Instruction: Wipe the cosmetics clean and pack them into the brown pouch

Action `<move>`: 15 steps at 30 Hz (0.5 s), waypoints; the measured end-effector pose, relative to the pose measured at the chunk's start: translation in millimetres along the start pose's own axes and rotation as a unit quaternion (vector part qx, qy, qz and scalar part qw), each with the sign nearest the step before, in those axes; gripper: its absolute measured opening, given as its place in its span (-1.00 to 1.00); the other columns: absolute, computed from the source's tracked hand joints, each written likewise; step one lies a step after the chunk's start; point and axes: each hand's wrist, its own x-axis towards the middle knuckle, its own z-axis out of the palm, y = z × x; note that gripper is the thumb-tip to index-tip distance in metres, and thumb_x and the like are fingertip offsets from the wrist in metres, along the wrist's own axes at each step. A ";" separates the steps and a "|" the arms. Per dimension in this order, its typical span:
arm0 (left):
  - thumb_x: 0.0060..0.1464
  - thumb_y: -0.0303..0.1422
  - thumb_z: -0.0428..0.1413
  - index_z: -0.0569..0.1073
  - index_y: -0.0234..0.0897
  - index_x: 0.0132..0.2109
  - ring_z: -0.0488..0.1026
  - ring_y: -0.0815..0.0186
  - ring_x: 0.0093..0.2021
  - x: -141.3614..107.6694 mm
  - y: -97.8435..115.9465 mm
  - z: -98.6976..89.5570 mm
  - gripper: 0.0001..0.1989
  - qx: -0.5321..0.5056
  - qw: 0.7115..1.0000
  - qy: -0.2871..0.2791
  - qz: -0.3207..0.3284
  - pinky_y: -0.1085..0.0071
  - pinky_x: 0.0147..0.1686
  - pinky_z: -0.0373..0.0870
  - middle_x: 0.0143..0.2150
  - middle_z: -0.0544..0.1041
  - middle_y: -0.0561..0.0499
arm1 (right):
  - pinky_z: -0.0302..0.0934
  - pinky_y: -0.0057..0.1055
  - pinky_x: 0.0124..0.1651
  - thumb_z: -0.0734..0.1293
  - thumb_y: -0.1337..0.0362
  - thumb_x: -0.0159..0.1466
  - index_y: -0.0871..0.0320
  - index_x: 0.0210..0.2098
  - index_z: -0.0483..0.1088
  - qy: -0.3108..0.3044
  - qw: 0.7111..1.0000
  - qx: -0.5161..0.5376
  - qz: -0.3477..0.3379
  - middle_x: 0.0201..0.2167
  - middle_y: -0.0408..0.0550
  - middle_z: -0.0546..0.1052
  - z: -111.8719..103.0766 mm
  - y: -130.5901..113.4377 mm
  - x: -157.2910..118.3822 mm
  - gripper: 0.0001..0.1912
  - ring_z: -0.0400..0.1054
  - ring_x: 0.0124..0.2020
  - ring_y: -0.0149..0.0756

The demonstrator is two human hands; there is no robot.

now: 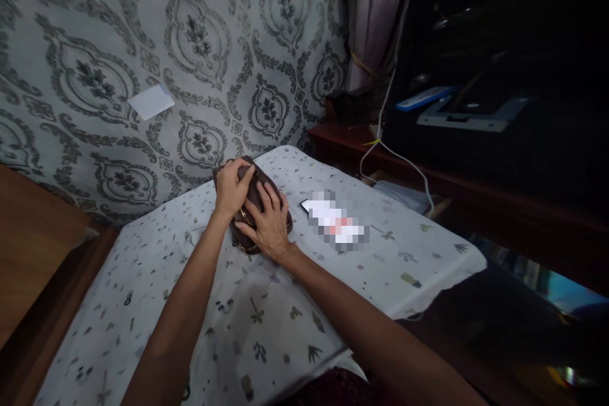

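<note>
On a white patterned tablecloth [257,323] rests a small dark brown bag [271,184] with gold-coloured zips and fittings. My left hand [231,189] lies over the bag's upper left part, its fingers bent and close together; whether they pinch anything is hidden. My right hand [269,221] lies on the bag's right side with its fingers spread over the surface. To the right of the bag is a phone [323,212] with a bright screen, partly blurred out.
A patterned wall [200,44] with a white switch plate [151,102] stands behind the table. White cables [394,151] hang at the right beside a dark red cabinet [342,134]. Brown wooden furniture [33,254] is at the left.
</note>
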 end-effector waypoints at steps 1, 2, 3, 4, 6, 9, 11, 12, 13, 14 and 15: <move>0.21 -0.27 0.05 0.49 -0.22 -0.29 0.48 0.26 -0.22 -1.1 0.0 -0.6 -0.82 -0.008 1.000 -0.004 0.008 0.39 -0.14 0.36 -0.32 0.54 0.03 | -0.26 0.11 0.41 0.28 -0.15 0.33 -0.09 0.32 0.29 0.000 1.000 -0.001 0.001 0.44 0.10 0.11 -0.2 -0.1 0.1 -0.36 -0.10 0.45 0.06; 0.21 -0.26 0.05 0.48 -0.22 -0.29 0.47 0.27 -0.22 -2.1 0.2 -1.1 -0.81 -0.017 1.000 -0.007 0.016 0.39 -0.14 0.36 -0.32 0.54 0.03 | -0.25 0.10 0.41 0.28 -0.16 0.33 -0.10 0.32 0.29 0.001 1.000 -0.002 0.001 0.44 0.10 0.12 -0.5 -0.2 0.1 -0.36 -0.10 0.45 0.06; 0.21 -0.25 0.05 0.48 -0.22 -0.30 0.47 0.27 -0.22 -2.9 0.7 -1.5 -0.81 -0.027 0.999 -0.010 0.020 0.39 -0.13 0.37 -0.32 0.54 0.03 | -0.24 0.10 0.41 0.28 -0.16 0.33 -0.10 0.32 0.29 0.002 1.000 -0.002 0.001 0.44 0.10 0.13 -0.8 -0.3 0.2 -0.36 -0.09 0.44 0.06; 0.21 -0.24 0.06 0.47 -0.22 -0.30 0.48 0.27 -0.22 -3.6 1.3 -2.1 -0.81 -0.038 0.999 -0.012 0.020 0.40 -0.13 0.37 -0.32 0.54 0.03 | -0.24 0.10 0.41 0.27 -0.16 0.33 -0.10 0.32 0.29 0.002 1.000 -0.003 0.001 0.44 0.10 0.13 -1.1 -0.3 0.3 -0.36 -0.09 0.44 0.06; 0.21 -0.24 0.05 0.46 -0.22 -0.30 0.48 0.29 -0.23 -4.2 2.8 -3.8 -0.81 -0.057 0.998 -0.014 0.004 0.41 -0.12 0.38 -0.32 0.55 0.05 | -0.24 0.10 0.41 0.28 -0.15 0.33 -0.11 0.33 0.28 -0.001 1.000 -0.004 0.001 0.44 0.09 0.14 -1.7 -0.3 0.4 -0.36 -0.09 0.44 0.07; 0.19 -0.27 0.07 0.47 -0.22 -0.21 0.51 0.29 -0.17 -4.8 2.0 -9.7 -0.86 -0.092 0.996 -0.008 -0.012 0.41 -0.07 0.40 -0.24 0.59 0.03 | -0.24 0.10 0.41 0.28 -0.15 0.33 -0.11 0.34 0.26 0.001 1.000 -0.001 -0.001 0.44 0.09 0.13 -1.8 -0.2 0.5 -0.36 -0.09 0.45 0.07; 0.16 -0.29 0.11 0.48 -0.23 -0.12 0.51 0.27 -0.10 -6.2 -2.5 -16.3 -0.82 -0.097 0.995 -0.010 -0.004 0.38 -0.02 0.40 -0.14 0.60 0.00 | -0.24 0.11 0.41 0.28 -0.15 0.33 -0.11 0.33 0.27 0.010 1.000 0.003 -0.002 0.43 0.09 0.14 -1.4 -0.1 0.4 -0.36 -0.09 0.45 0.06; 0.14 -0.29 0.13 0.48 -0.24 -0.08 0.51 0.25 -0.07 -7.3 -5.8 -20.2 -0.79 -0.086 0.996 -0.013 0.001 0.36 0.01 0.39 -0.10 0.60 -0.02 | -0.24 0.10 0.41 0.28 -0.16 0.33 -0.11 0.33 0.28 0.015 1.000 0.005 -0.002 0.43 0.09 0.14 -1.1 -0.1 0.3 -0.36 -0.09 0.45 0.05; 0.12 -0.30 0.15 0.48 -0.24 -0.07 0.51 0.22 -0.05 -8.9 -9.4 -24.2 -0.76 -0.065 0.998 -0.016 0.004 0.33 0.02 0.39 -0.09 0.60 -0.04 | -0.23 0.10 0.41 0.28 -0.16 0.33 -0.11 0.32 0.28 0.019 1.000 0.006 -0.001 0.43 0.10 0.15 -0.8 -0.1 0.2 -0.36 -0.09 0.45 0.04; 0.10 -0.31 0.16 0.49 -0.25 -0.06 0.51 0.20 -0.05 -10.7 -12.9 -28.0 -0.75 -0.038 0.999 -0.018 0.003 0.30 0.02 0.39 -0.08 0.60 -0.06 | -0.23 0.10 0.41 0.28 -0.16 0.33 -0.10 0.32 0.29 0.023 1.000 0.008 -0.001 0.42 0.10 0.15 -0.5 -0.1 0.1 -0.37 -0.09 0.45 0.03; 0.08 -0.33 0.17 0.50 -0.25 -0.07 0.51 0.18 -0.05 -12.8 -16.1 -31.6 -0.76 -0.010 1.000 -0.019 0.000 0.27 0.02 0.38 -0.08 0.61 -0.07 | -0.22 0.09 0.41 0.27 -0.16 0.34 -0.09 0.31 0.30 0.025 1.000 0.010 -0.002 0.42 0.12 0.15 -0.2 -0.2 0.0 -0.37 -0.08 0.45 0.02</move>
